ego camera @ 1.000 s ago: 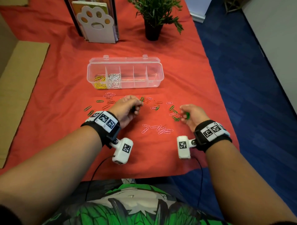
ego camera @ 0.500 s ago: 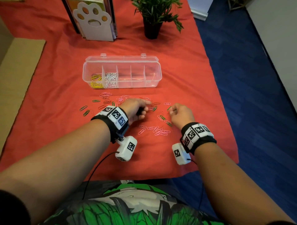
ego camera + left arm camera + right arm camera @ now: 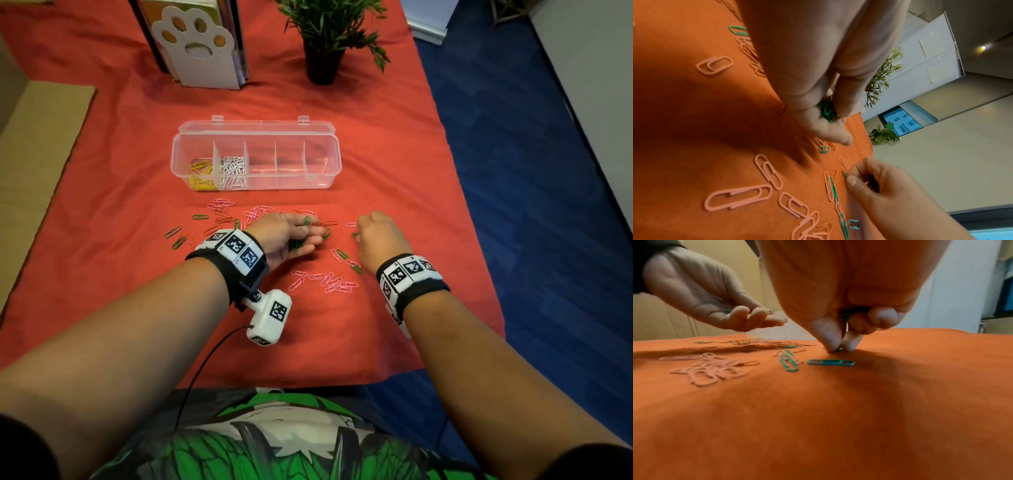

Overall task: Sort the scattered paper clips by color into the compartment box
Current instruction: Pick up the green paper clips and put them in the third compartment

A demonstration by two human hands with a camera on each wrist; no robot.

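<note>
Compartment box (image 3: 255, 178) holds yellow and white clips; both hands pinch green clips (image 3: 827, 111).

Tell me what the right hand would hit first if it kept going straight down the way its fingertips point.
The right hand would meet a green paper clip at its fingertips, lying on the orange cloth.

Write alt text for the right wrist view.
The right hand pinches a green paper clip off an orange cloth. Beside it the left hand hovers palm up, more green and pink clips scattered below.
</note>
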